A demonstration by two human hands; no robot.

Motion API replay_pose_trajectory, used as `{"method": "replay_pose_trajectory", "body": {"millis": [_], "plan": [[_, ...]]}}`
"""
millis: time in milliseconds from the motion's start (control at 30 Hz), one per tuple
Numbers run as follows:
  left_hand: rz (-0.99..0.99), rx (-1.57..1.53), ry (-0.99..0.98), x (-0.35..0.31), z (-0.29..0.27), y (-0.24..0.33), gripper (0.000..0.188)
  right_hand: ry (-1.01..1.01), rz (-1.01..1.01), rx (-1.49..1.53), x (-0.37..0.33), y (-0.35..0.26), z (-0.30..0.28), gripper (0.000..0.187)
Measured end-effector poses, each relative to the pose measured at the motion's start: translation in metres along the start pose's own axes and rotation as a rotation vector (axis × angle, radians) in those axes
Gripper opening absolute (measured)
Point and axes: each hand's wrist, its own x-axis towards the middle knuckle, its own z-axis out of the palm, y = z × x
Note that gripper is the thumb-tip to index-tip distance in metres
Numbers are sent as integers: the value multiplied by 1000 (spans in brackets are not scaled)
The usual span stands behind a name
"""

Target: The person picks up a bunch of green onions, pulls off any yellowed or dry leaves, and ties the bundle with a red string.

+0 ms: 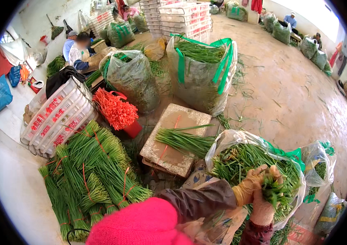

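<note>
At the lower right, both my gloved hands close round a small bunch of chives above an open plastic bag. My left hand, in a yellowish glove, comes in from the left under a dark sleeve. Below the bunch my right hand grips it, in a paler glove with a maroon cuff. Loose chives fill the bag beneath them. A loose sheaf of chives lies across a worn board, over an orange tie.
Tied chive bundles are piled on the left, beside stacked white crates. Orange ties fill a red container. Stuffed bags stand beyond the board. Co-workers sit at the far left; pink knitted fabric covers the lower foreground.
</note>
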Motion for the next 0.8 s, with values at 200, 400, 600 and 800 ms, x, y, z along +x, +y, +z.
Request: {"method": "replay_pose_trajectory", "body": {"millis": [200,400,600,800], "plan": [[243,828,-32,-27,-8,75,101,243,181,62,36,2,-13,17],[196,761,10,-78,-39,74,98,58,-160,-171,47,2,-24,25],[155,1003,-195,-64,-38,124,95,365,384,225,75,49,-44,8],[40,768,-168,-85,-57,99,94,324,53,-54,96,-61,-130,12]]}}
